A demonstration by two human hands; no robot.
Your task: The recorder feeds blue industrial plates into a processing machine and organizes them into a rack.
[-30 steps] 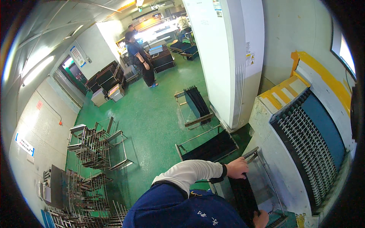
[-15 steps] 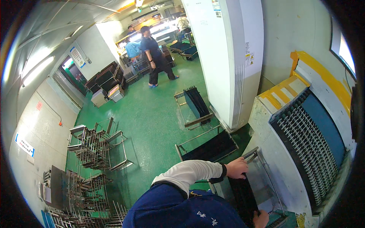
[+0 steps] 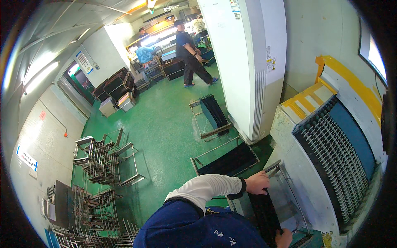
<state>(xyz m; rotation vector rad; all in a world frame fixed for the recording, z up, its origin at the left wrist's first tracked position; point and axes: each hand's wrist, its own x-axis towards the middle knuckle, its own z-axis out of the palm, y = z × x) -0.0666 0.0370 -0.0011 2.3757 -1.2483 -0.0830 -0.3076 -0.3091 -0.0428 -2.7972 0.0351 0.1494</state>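
Observation:
A metal rack (image 3: pixel 292 194) stands in front of me at the lower right, with a stack of thin dark panels (image 3: pixel 266 213) in it. My left hand (image 3: pixel 257 183), below a white sleeve and dark cuff, is closed over the far end of the panels. At their near end, my right hand (image 3: pixel 283 239) curls its fingers around the edge, partly cut off by the bottom of the picture. How many panels are between my fingers is hidden.
A machine with rows of rollers (image 3: pixel 335 161) stands close on the right, beside a tall white cabinet (image 3: pixel 235 66). Two more racks of dark panels (image 3: pixel 227 159) (image 3: pixel 213 113) are on the green floor. Metal racks (image 3: pixel 99 161) pile up at left. A person (image 3: pixel 190 51) walks farther back.
The person in the background has walked to the right, toward the white cabinet. My hands and the dark panels stay where they were.

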